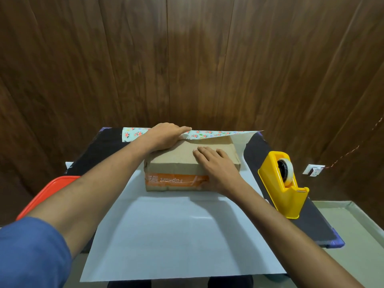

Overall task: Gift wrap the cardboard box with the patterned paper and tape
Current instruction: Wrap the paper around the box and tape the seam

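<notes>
Nearest to the camera lies the paper [166, 235], a big sheet with its plain white side up, spread flat over the surface [340, 213]. Its near edge hangs a little past the front of the surface. On the far half of the sheet stands the box [176, 163], brown cardboard, somewhat worn, with a band of orange printed tape along its near side. The box sits about in the middle of the sheet from left to right.

The right hand [216, 165] lies flat on top of the box, at its right part. Its fingers [204, 151] are straight and a little spread, pointing to the left and away, and they press on the cardboard; they grip nothing. The right forearm comes in from the lower right corner.

The left hand [166, 136] reaches to the far left corner of the box. Its fingers are curled over the far edge of the paper and hold it, so this edge is lifted and folded toward the box top. Here the printed side shows: pale blue with small red flowers. The left arm crosses from the lower left, with a blue sleeve [31, 254] near the camera.

At the right, well apart from the box, stands a yellow dispenser [284, 188] with a tape roll [287, 169] in it.
</notes>
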